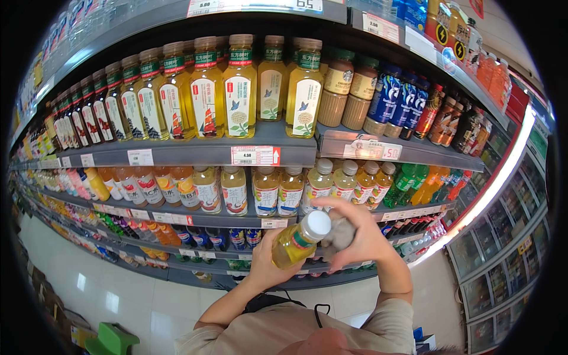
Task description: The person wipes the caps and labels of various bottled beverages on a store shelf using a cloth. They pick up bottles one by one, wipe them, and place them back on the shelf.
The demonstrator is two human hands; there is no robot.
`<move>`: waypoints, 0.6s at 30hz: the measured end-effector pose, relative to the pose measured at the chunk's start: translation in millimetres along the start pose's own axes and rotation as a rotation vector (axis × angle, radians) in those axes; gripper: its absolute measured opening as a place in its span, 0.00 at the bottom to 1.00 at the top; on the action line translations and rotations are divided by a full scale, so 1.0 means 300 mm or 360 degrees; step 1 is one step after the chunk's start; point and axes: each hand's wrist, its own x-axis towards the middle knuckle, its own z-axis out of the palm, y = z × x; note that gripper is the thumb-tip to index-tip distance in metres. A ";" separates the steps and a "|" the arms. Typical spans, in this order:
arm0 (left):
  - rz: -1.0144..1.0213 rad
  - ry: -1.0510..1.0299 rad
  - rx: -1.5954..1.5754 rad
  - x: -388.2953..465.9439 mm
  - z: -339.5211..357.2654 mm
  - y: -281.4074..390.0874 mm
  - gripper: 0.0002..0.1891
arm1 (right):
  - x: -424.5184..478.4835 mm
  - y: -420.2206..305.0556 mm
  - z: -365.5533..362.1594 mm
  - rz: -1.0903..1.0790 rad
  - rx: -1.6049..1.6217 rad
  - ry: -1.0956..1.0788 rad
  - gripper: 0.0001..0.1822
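My left hand [266, 264] grips a bottle of yellow tea [290, 246], tilted with its white cap toward me and to the right. A green band circles the bottle's neck. Close to the cap, my right hand [372, 233] holds a crumpled grey cloth [341, 234] between curved fingers and thumb. Cloth and cap look very near each other; whether they touch I cannot tell. Behind the hands, a row of square tea bottles [239, 95] stands upright on the upper shelf, several with yellow tea and white labels.
Shelves of bottled drinks curve across the view, their grey front edge [199, 153] carrying price tags. Coffee drinks [337, 91] and blue cans [384, 100] stand at the right. A glass-door cooler [492, 239] is far right. A green plastic stool [111, 339] stands on the tiled floor [128, 284].
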 end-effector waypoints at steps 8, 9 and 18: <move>0.0131 0.0146 0.0119 0.112 -0.051 0.040 0.54 | 0.195 -0.187 0.042 -0.0328 -0.0917 0.0182 0.30; 0.0127 0.0138 0.0122 0.127 -0.068 0.050 0.57 | 0.226 -0.222 0.025 -0.0332 -0.0929 0.0212 0.30; 0.0462 0.0347 0.0332 0.101 -0.174 -0.013 0.52 | 0.610 -0.340 -0.141 -0.0633 -0.1072 0.0974 0.25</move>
